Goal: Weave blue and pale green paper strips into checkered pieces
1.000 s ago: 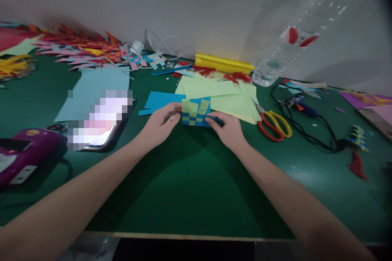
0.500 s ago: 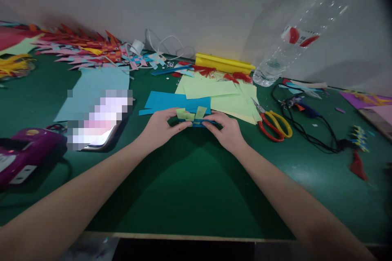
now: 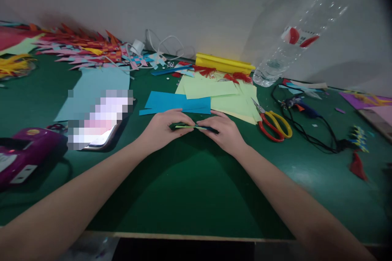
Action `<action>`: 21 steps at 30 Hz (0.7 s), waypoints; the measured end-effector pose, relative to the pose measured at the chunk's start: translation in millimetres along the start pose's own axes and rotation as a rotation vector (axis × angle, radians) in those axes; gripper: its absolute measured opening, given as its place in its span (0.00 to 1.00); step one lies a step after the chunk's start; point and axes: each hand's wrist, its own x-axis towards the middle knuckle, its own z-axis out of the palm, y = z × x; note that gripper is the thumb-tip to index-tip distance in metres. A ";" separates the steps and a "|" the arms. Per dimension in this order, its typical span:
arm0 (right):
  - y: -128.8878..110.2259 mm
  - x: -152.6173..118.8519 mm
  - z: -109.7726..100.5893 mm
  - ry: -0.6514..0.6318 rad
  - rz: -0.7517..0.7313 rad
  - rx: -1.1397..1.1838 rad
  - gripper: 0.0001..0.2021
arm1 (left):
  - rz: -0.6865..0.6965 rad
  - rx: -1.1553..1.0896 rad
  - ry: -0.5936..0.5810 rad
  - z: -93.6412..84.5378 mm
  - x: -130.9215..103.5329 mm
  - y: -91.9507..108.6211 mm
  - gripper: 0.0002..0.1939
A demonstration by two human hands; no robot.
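Between my two hands is a small piece of folded paper strips (image 3: 183,126), light green and blue, seen nearly edge-on. My left hand (image 3: 161,128) pinches its left part between thumb and fingers. On the other side, my right hand (image 3: 223,130) pinches the right part, and the fingertips of both hands almost meet. The fingers cover much of the strips, so how they interlock is hidden. Just beyond the hands lie blue paper sheets (image 3: 171,101) with a narrow blue strip along the front. Light green paper sheets (image 3: 234,108) are stacked behind and to the right.
Scissors (image 3: 274,125) with red and yellow handles lie right of the paper. A phone (image 3: 107,124) and a purple device (image 3: 33,155) are at left. A clear bottle (image 3: 275,63), a glue gun (image 3: 308,110) with black cord and a yellow holder (image 3: 223,63) stand farther back.
The paper strips have been tilted from showing their face, with green ends sticking up, to nearly edge-on. My fingertips have come closer together; the surrounding things stayed put.
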 end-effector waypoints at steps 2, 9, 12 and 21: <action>0.9 -0.7 0.3 -0.006 -0.002 -0.014 0.09 | 0.058 0.006 -0.062 -1.8 -0.5 -1.5 0.05; 3.5 -1.3 1.6 -0.018 0.005 -0.040 0.10 | 0.192 0.067 -0.194 -2.4 -4.0 -7.0 0.07; 3.8 -1.8 1.6 -0.023 0.009 -0.028 0.10 | 0.197 0.097 -0.202 -1.5 -4.5 -6.9 0.08; 5.6 -1.6 1.3 -0.023 0.015 -0.035 0.12 | 0.214 0.178 -0.244 -1.3 -5.0 -6.6 0.10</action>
